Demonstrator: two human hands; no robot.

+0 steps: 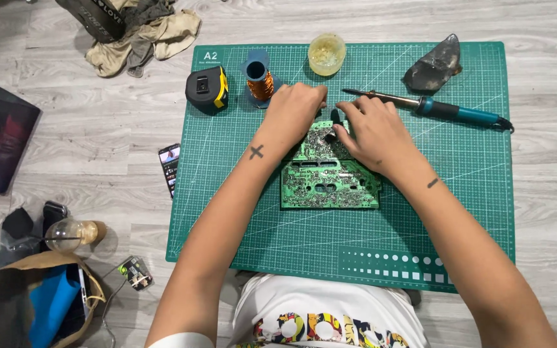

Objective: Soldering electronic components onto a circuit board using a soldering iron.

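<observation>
Hands are seen stretched forward from bare forearms over a green printed circuit board (330, 180), which is laid solder side up on a green gridded cutting mat (356, 238). The left hand (293, 111) is curled knuckles-up at the board's far edge, fingers pressed together; what is pinched beneath cannot be told. The right hand (372, 132) is laid just beside it, fingers bent down onto the board around a small dark part (334, 120), which appears to be gripped between thumb and forefinger.

One board is counted. Just beyond the right hand, one teal-handled soldering iron (433, 106) is laid across the mat, and further out one dark crumpled lump (434, 64). Beyond the left hand are placed one spool of copper wire (260, 82), one black-and-yellow tape measure (206, 89) and one small round yellowish jar (327, 54). To the left of the left forearm, off the mat, one smartphone (169, 166) is seen on the pale wooden floor (98, 129).
</observation>
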